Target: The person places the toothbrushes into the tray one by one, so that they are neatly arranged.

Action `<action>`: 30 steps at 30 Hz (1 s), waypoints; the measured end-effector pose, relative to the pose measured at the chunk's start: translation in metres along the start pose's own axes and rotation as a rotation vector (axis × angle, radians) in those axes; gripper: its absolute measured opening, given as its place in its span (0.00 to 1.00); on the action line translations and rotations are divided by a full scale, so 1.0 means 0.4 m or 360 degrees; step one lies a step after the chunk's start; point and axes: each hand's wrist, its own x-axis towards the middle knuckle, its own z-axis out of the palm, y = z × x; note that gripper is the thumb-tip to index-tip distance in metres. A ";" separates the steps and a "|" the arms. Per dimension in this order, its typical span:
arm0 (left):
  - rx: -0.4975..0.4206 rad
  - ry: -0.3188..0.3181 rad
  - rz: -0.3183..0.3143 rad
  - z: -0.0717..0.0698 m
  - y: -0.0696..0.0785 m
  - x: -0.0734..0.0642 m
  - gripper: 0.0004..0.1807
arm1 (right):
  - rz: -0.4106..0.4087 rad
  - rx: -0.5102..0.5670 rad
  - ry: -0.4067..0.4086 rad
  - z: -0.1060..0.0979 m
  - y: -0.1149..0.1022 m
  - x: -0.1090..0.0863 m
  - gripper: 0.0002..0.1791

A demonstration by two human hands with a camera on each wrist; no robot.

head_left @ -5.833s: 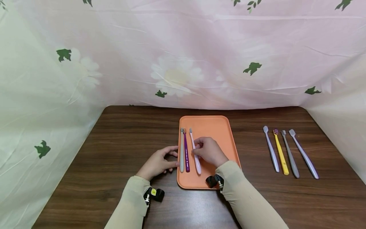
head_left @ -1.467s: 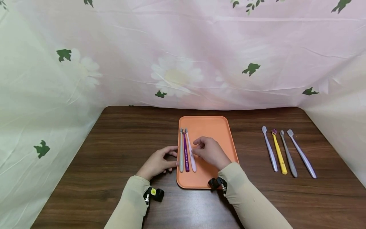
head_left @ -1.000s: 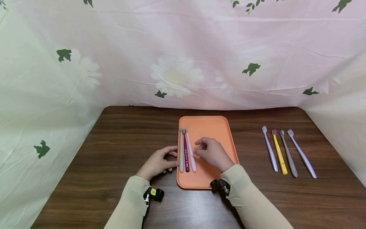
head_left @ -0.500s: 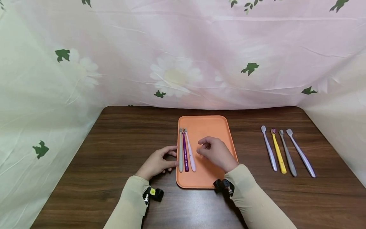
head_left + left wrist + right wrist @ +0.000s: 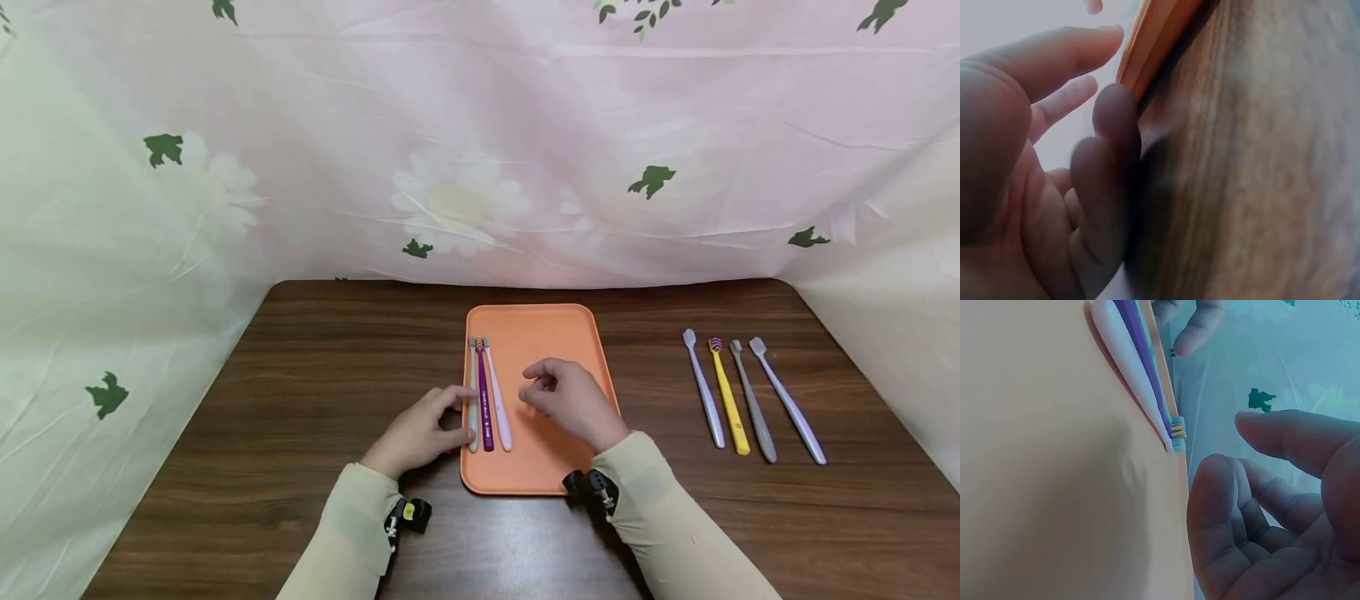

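Three toothbrushes lie side by side along the left of an orange tray (image 5: 536, 333): a pale grey-green toothbrush (image 5: 472, 375), a purple toothbrush (image 5: 485, 417) and a pale pink toothbrush (image 5: 498, 408). My left hand (image 5: 416, 433) reaches over the tray's left rim, thumb and fingertips right at the grey-green toothbrush. In the left wrist view its fingers stay apart beside the orange rim (image 5: 1160, 37), gripping nothing. Above the middle of the tray, right of the pink toothbrush, hovers my right hand (image 5: 572, 400), fingers loosely bent. The right wrist view shows nothing between its thumb and fingers (image 5: 1213, 500).
To the right of the tray, on the dark wooden table (image 5: 352, 333), lie a lavender toothbrush (image 5: 705, 392), a yellow toothbrush (image 5: 730, 400), a grey toothbrush (image 5: 753, 404) and another lavender toothbrush (image 5: 789, 404). Flowered cloth (image 5: 337, 150) hangs behind and at both sides.
The pink toothbrush, earlier in my right fingers, has shifted left beside the purple one. My right hand has let go and drawn right. My left hand has moved from outside the rim to over it.
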 end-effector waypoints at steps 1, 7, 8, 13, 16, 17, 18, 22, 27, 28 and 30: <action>0.0072 0.0002 0.0003 0.001 0.004 -0.003 0.25 | 0.0004 0.0001 0.0001 -0.001 0.000 0.000 0.15; 0.0222 -0.0068 -0.0029 0.003 0.022 -0.009 0.24 | 0.0005 0.0001 0.0004 -0.004 -0.003 -0.002 0.15; 0.0227 -0.0076 -0.0034 0.003 0.024 -0.009 0.25 | 0.0002 0.0003 0.0004 -0.005 -0.003 -0.002 0.15; 0.0257 -0.0068 -0.0035 0.006 0.028 -0.010 0.25 | -0.0004 0.0017 0.0003 -0.006 -0.002 -0.002 0.15; 0.0293 -0.0041 -0.0037 0.010 0.032 -0.009 0.26 | -0.0004 0.0020 -0.0004 -0.006 0.001 0.000 0.15; 0.0310 -0.0030 -0.0043 0.012 0.035 -0.009 0.27 | 0.0000 0.0022 -0.0005 -0.006 0.001 0.000 0.15; 0.0322 -0.0020 -0.0052 0.014 0.037 -0.008 0.27 | 0.0002 0.0027 -0.0006 -0.005 0.001 0.001 0.15; 0.0378 0.0019 -0.0100 0.024 0.048 -0.005 0.30 | 0.0016 0.0033 -0.0009 -0.005 0.001 0.001 0.15; 0.0425 0.0043 -0.0150 0.034 0.055 -0.003 0.33 | 0.0008 0.0030 -0.0012 -0.003 0.000 0.001 0.15; 0.0432 0.0051 -0.0160 0.036 0.055 -0.003 0.33 | 0.0007 0.0030 -0.0014 -0.003 0.000 0.001 0.15; 0.0446 0.0068 -0.0165 0.038 0.057 -0.003 0.33 | 0.0000 0.0023 -0.0017 -0.002 0.001 0.002 0.15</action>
